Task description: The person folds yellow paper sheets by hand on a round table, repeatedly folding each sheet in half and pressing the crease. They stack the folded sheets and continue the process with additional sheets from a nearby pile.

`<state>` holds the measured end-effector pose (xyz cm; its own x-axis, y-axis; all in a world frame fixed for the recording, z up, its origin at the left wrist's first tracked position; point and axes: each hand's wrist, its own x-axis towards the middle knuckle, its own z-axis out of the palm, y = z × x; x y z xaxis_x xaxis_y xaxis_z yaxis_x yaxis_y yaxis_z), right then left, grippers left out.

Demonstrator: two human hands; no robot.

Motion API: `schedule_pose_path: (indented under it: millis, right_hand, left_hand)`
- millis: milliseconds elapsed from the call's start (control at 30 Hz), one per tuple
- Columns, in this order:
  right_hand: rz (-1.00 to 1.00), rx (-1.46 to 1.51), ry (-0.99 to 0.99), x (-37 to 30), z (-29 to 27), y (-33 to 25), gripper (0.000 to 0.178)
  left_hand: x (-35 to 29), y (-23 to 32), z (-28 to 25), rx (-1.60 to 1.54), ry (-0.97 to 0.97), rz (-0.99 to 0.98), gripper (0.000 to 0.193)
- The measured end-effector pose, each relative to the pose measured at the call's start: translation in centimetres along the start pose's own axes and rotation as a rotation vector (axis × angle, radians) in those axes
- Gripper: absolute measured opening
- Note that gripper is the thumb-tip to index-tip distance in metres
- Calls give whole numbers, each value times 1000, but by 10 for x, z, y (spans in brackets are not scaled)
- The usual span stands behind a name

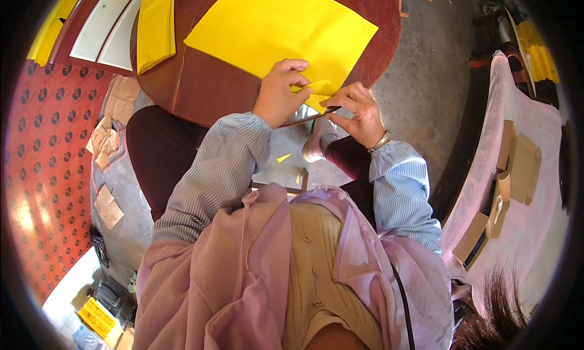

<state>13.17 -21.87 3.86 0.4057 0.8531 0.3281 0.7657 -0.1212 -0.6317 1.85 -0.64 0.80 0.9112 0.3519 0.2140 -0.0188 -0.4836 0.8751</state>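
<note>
A yellow sheet (286, 33) is lying on the round reddish-brown counter (213, 89), its long axis slanting from upper left to lower right, its folded near corner pointing toward the person at the counter's edge. The right hand (359, 111) is pinching that corner, clamped between thumb and forefinger; the left hand (283, 89) is curling around the flap, whether gripping I cannot tell.

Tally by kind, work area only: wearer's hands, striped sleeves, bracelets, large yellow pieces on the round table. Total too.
Hands: 2 (left hand, right hand)
Striped sleeves: 2 (left sleeve, right sleeve)
Bracelets: 1 (bracelet, right wrist)
Large yellow pieces: 2 (broad sheet, narrow strip)
Total: 7
</note>
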Motion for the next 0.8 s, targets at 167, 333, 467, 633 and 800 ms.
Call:
schedule_pose_path:
  millis: [167, 333, 467, 633, 800]
  right_hand:
    - [-6, 14, 23, 3, 4, 4, 19]
    - [31, 78, 35, 2, 7, 7, 13]
    - [33, 51, 24, 4, 7, 5, 19]
    - [23, -1, -54, 2, 0, -4, 27]
    - [8, -27, -78, 2, 4, -5, 21]
  left_hand:
    - [0, -1, -4, 8, -16, 0, 12]
    - [-5, -2, -9, -6, -48, -4, 11]
    - [-4, -5, -10, -27, -53, 8, 10]
    - [-6, -4, -9, -26, -52, 16, 11]
    - [-13, -2, -11, -22, -54, 4, 11]
